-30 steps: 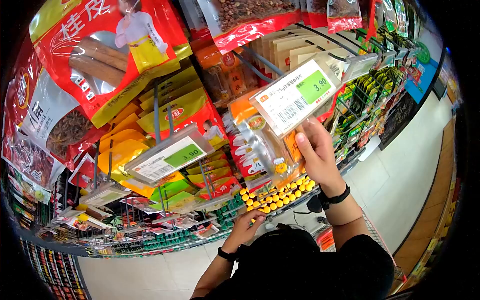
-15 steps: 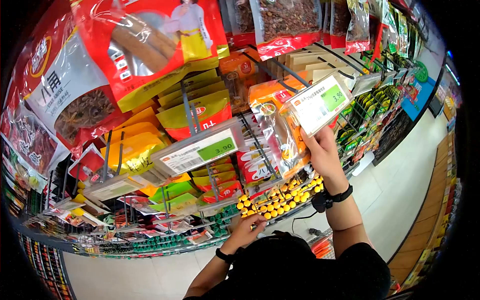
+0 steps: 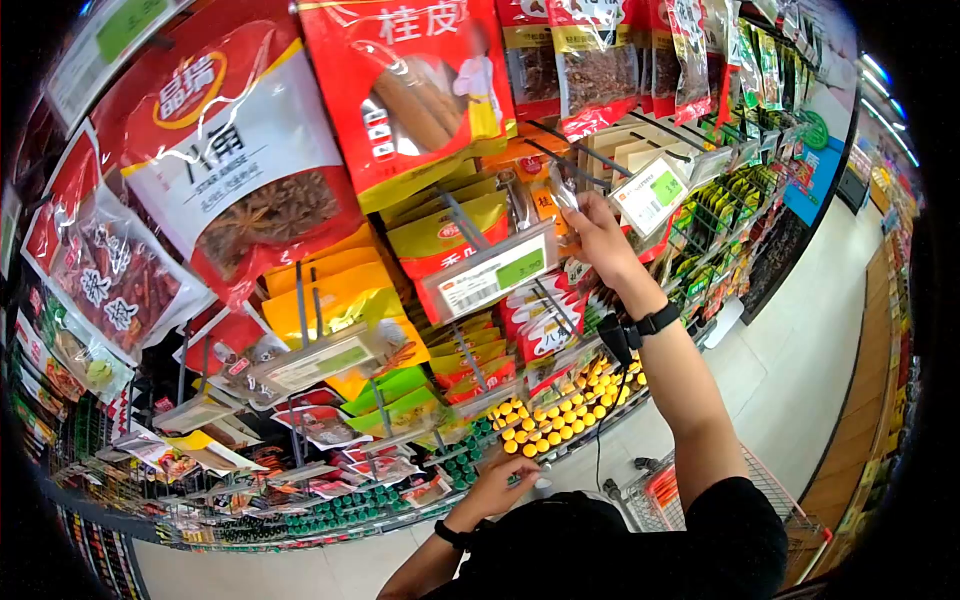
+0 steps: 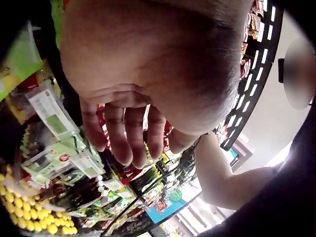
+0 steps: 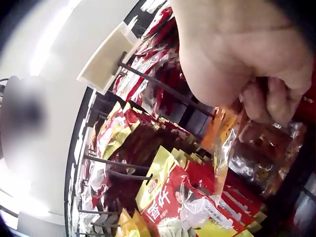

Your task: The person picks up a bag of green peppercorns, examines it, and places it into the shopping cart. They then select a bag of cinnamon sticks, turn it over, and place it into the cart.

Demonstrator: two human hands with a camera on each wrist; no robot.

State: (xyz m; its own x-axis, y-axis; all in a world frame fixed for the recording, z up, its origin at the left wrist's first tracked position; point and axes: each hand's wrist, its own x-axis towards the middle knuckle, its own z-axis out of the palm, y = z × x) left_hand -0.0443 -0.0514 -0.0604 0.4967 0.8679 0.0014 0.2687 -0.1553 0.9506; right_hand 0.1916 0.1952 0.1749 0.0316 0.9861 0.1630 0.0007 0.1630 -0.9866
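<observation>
In the head view my right hand point(image 3: 602, 240) reaches in among the hanging packets and pinches an orange and clear packet point(image 3: 555, 205), beside the white price tag point(image 3: 650, 197). The right wrist view shows the curled fingers of that hand point(image 5: 247, 64) at the top of the orange packet point(image 5: 226, 143). My left hand point(image 3: 497, 488) hangs low in front of the yellow-capped bottles point(image 3: 560, 410), holding nothing. Its fingers are loosely bent in the left wrist view, where the hand point(image 4: 148, 74) fills the upper part.
Large packets of star anise point(image 3: 250, 150) and cinnamon point(image 3: 410, 90) hang at the upper left. Metal hooks and price tags point(image 3: 500, 275) stick out from the rack. A shopping cart point(image 3: 780, 490) stands at the lower right, on a pale floor point(image 3: 800, 350).
My right hand has moved up and left, deeper into the rack, with the orange packet going back from the front of the price tag. The view has shifted, and the left hand still hangs low.
</observation>
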